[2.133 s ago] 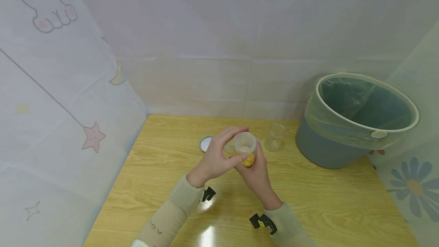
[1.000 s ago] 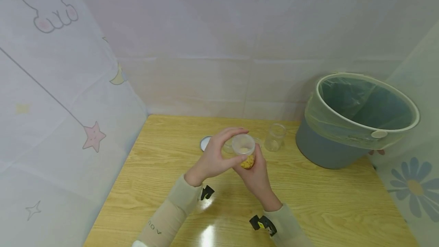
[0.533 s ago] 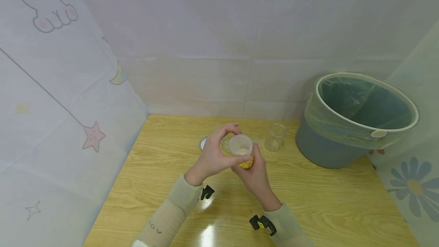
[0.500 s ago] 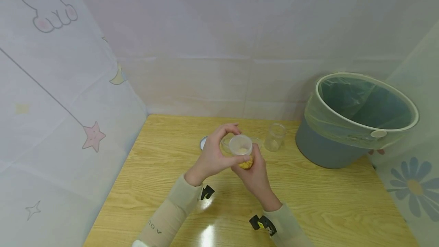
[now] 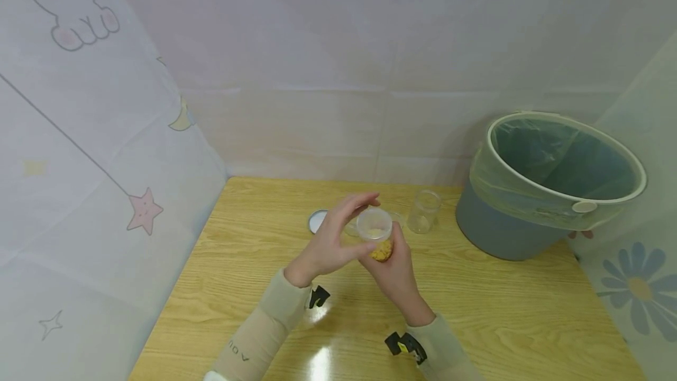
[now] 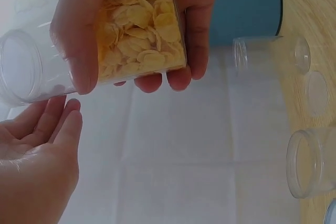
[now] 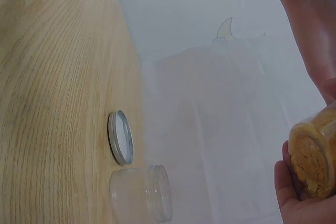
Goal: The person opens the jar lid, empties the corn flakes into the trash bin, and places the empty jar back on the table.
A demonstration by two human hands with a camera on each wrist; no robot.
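My right hand [image 5: 394,275] grips a clear jar [image 6: 140,35] of yellow flakes low round its body, tilting its translucent top toward the head camera. My left hand [image 5: 328,249] is spread beside the top. Its thumb overlaps the jar's near side in the head view, while its fingers reach past the far side with a gap to the rim. In the left wrist view, the left fingertips [image 6: 71,109] come right up to the jar's side near its top. Flakes [image 7: 310,163] show through the jar's base in the right wrist view.
On the wooden table [image 5: 238,287] stand a clear jar [image 5: 424,211] and another clear jar [image 7: 139,195], partly hidden behind the hands. A silver-rimmed lid [image 5: 317,221] and a clear disc [image 6: 316,94] lie near them. A lined blue-grey bin [image 5: 508,228] stands at the right.
The left thumb and fingers have spread away from the jar's top, after lying closely round it half a second ago. The jar has shifted slightly right; the right hand keeps its grip.
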